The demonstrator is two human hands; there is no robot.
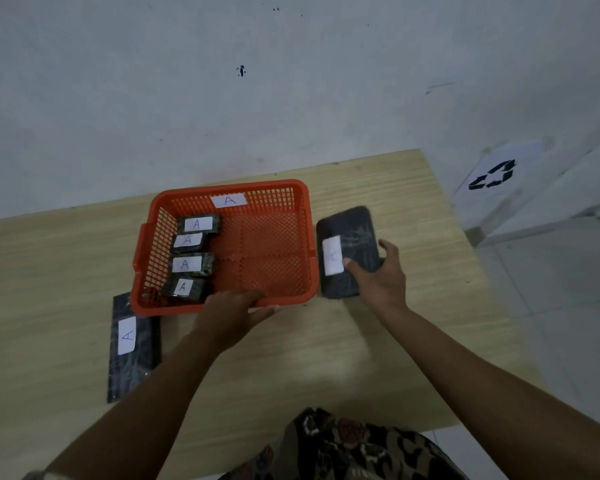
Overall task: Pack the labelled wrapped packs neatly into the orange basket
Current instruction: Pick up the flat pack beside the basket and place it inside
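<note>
The orange basket stands on the wooden table, with a white "A" label on its far wall. Along its left side lie several small dark wrapped packs, each with a white "A" label. My left hand grips the basket's near rim. To the right of the basket, my right hand holds a large dark wrapped pack with a white label, thumb on the label. Another long dark pack labelled "A" lies flat on the table left of the basket's near corner.
The wooden table ends at the right, where a tiled floor shows. A white bin with a recycling sign stands past the table's right edge. A grey wall rises behind the table. Patterned clothing shows at the bottom.
</note>
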